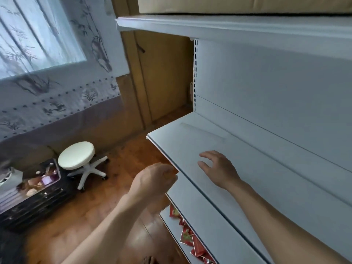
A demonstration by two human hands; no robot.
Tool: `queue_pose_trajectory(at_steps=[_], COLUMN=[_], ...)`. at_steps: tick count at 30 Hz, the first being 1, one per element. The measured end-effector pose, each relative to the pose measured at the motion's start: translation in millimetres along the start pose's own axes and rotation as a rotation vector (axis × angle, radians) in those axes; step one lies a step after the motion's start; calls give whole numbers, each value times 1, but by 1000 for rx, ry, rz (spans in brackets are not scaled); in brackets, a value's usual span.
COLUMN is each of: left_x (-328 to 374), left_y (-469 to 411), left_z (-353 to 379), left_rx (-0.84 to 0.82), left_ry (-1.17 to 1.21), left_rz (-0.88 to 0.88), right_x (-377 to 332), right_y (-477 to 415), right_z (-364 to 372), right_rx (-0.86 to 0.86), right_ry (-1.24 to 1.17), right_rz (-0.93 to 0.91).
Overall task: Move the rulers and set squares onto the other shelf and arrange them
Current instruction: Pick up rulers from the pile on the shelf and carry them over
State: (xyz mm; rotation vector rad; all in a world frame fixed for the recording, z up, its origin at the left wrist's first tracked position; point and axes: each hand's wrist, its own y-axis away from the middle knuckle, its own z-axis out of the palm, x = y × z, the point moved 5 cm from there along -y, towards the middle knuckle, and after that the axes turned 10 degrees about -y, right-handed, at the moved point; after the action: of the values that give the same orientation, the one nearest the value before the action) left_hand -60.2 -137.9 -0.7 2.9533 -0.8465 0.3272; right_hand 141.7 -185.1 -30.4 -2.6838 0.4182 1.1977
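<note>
A faint clear strip (pixel 202 131), unidentifiable, is lying near the middle shelf's (pixel 266 178) back-left corner, long axis along the back edge. Right hand (pixel 219 168) is hovering open just inside the front edge; left hand (pixel 154 180) is curling at that edge, grip unseen. Red packets (pixel 187 236) are lying on a lower shelf (pixel 176 242).

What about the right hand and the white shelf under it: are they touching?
Cannot tell. In the head view the right hand is over the white shelf, fingers spread, but neither gap nor contact shows plainly at its fingertips.
</note>
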Motion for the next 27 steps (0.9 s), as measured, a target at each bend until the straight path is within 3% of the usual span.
queue_pose_trajectory(at_steps=[11, 16, 22, 27], left_x=[-27, -43, -48, -49], left_y=[-164, -203, -229, -236], left_z=[-6, -2, 5, 16], left_rx=[-113, -135, -121, -143], left_ry=[12, -4, 118, 235], left_rz=[387, 503, 556, 579], right_x=[7, 15, -7, -30], right_y=[-109, -123, -94, -61], right_z=[17, 38, 63, 93], right_rx=[169, 134, 124, 188], right_ry=[223, 364, 390, 400], right_rz=[282, 425, 416, 295])
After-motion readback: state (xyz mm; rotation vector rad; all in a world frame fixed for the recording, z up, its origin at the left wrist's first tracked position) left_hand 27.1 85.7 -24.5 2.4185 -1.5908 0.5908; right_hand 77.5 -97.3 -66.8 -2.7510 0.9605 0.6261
